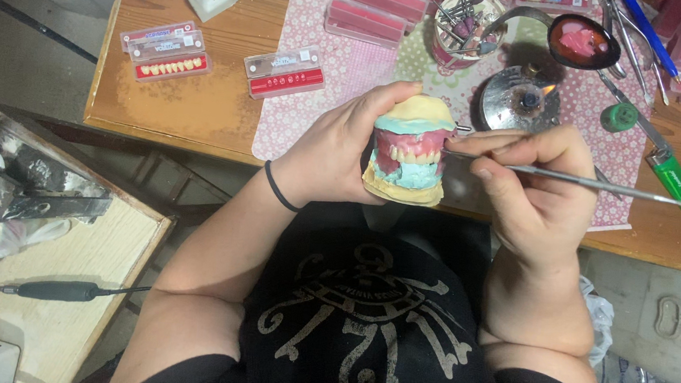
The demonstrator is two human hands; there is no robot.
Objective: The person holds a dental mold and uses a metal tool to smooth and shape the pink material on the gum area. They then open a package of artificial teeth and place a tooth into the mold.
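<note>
denture model held up over the lap, just in front of the counter.
left hand wraps closed around the model's back, tilting the teeth toward the face so they can be seen; right hand pinches a thin metal tool like a pen, tip at the teeth, wrist bent inward. small burner stands lit close behind, likely for warming the tip.
</note>
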